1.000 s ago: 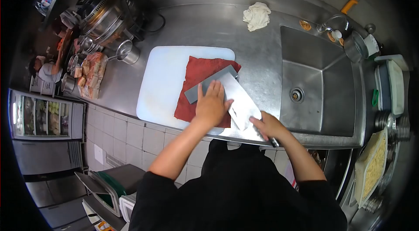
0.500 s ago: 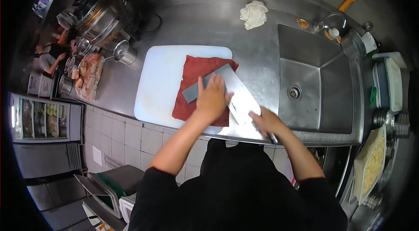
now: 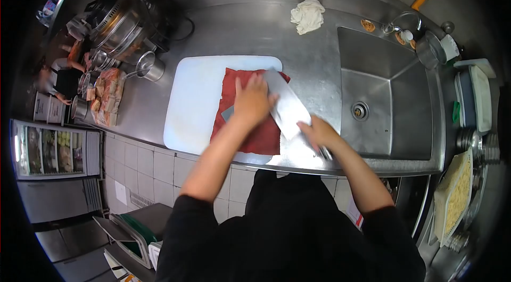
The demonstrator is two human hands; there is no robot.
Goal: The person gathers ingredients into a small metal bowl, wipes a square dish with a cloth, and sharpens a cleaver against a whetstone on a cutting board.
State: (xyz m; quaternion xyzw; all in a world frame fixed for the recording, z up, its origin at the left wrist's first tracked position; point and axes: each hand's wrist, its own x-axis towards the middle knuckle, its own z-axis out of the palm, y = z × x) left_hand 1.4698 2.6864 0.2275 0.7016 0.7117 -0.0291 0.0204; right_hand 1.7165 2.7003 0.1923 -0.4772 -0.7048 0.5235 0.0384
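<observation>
My right hand (image 3: pixel 321 134) is closed around the handle of a wide-bladed cleaver (image 3: pixel 288 103), just above the counter's front edge. The blade slants up and left, its far part by the fingers of my left hand (image 3: pixel 252 102). That hand lies flat with fingers stretched out, slightly blurred, over a grey whetstone (image 3: pixel 228 114). Most of the stone is hidden; one end shows left of the hand. Under it a red cloth (image 3: pixel 261 141) is spread over the right part of a white cutting board (image 3: pixel 192 93). The exact contact between blade and stone is covered.
A steel sink (image 3: pixel 394 103) is on the right, with a white rag (image 3: pixel 307 16) near the back wall. To the left stand a steel pot (image 3: pixel 151 68), a bagged food package (image 3: pixel 109 95) and a large appliance (image 3: pixel 120 23). A person (image 3: pixel 63 79) is at far left.
Both hands and the cleaver have shifted up and slightly left across the stone. The left hand now covers more of the whetstone. At far left, the other person has moved.
</observation>
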